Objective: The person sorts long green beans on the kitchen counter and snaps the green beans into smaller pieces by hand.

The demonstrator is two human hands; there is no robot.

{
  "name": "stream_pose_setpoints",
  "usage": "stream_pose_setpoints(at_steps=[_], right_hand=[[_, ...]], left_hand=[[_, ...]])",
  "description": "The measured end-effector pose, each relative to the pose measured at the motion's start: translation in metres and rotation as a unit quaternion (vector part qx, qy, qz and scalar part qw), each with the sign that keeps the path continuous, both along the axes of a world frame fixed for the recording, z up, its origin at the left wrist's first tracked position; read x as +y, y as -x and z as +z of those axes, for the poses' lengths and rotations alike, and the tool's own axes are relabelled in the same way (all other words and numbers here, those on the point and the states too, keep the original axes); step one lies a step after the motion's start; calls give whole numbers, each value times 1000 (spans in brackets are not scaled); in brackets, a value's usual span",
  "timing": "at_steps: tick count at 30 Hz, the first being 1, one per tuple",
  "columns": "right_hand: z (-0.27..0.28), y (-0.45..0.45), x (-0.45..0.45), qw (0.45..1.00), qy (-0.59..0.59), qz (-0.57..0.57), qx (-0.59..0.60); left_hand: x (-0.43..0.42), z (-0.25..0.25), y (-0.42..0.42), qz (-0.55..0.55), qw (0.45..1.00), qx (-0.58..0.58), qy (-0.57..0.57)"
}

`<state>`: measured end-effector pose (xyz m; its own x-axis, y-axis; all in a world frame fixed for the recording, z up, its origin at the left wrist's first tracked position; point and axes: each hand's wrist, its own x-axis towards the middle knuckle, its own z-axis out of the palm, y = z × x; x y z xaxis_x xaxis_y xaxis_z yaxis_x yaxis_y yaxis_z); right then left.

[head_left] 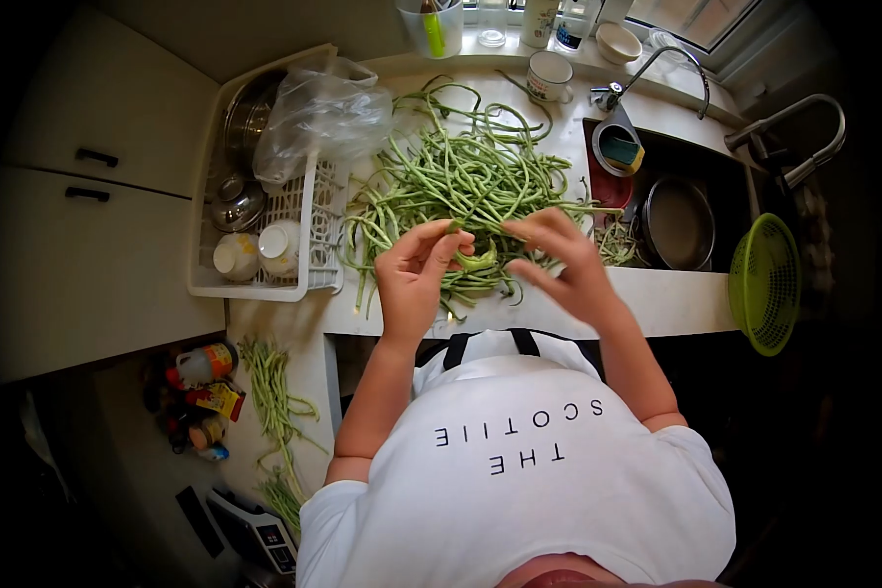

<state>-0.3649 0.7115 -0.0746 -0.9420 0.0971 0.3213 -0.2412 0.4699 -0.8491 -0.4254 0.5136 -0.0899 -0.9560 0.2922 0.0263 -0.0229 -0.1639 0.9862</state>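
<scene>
A big tangled heap of long green beans (475, 162) covers the counter in front of me. At the heap's near edge my left hand (414, 279) is closed in a pinch on a green bean (455, 226), whose end pokes up between thumb and fingers. A paler, curved bean piece (478, 261) shows just right of these fingertips. My right hand (566, 263) is slightly smeared by motion over the heap's right side, with thumb and fingers apart and nothing visible between them.
A white dish rack (309, 230) with bowls, lids and a plastic bag (323, 113) stands left. At right, the sink (730, 191) holds a pan (678, 223) and bean scraps (615, 241); a green colander (764, 284) is beside it. More beans (276, 397) lie lower left. An enamel mug (549, 76) stands behind.
</scene>
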Motion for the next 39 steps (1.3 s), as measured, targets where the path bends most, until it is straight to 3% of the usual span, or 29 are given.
stream_pose_setpoints(at_steps=[2, 6, 10, 12, 14, 15, 18, 20, 22, 23, 25, 30, 32, 36, 39], right_hand=[[-7, 6, -4, 991, -86, 72, 71], [-14, 9, -1, 996, -27, 28, 77], [-15, 12, 39, 984, -37, -159, 69], [-13, 6, 68, 975, -84, -207, 10], [-14, -3, 97, 947, -214, -234, -58], [-14, -7, 106, 952, -194, -228, -67], [-15, -10, 111, 922, -285, -261, 34], [-12, -14, 94, 975, -163, -151, -17], [-3, -14, 50, 994, -110, -14, -7], [4, -15, 28, 993, -93, 50, -44], [-7, -13, 9, 973, -199, 110, 39], [-31, -8, -2, 967, -227, 105, 44], [-34, -5, -8, 971, -210, 95, 59], [-44, -3, -18, 974, -209, 76, 44], [-55, -6, -20, 966, -248, 79, -8]], left_hand=[[3, 1, -3, -27, 999, 17, 15], [-6, 5, -5, 23, 1000, 1, 5], [-19, 7, -3, 75, 997, 22, -2], [-20, 9, -3, 82, 996, 21, -4], [-21, 10, -3, 54, 998, 27, -9], [-20, 9, -4, 54, 998, 26, -10], [-11, 8, -6, 19, 999, 49, 14], [-3, 9, -8, -21, 995, 72, 67], [6, 8, -5, -41, 990, 106, 82], [10, 8, -4, -55, 976, 177, 111], [16, 14, -2, -65, 941, 294, 154], [15, 8, -12, -69, 932, 294, 202], [17, 7, -17, -11, 930, 233, 283], [5, -18, -18, -67, 910, 203, 355], [7, -22, -18, -48, 887, 272, 370]])
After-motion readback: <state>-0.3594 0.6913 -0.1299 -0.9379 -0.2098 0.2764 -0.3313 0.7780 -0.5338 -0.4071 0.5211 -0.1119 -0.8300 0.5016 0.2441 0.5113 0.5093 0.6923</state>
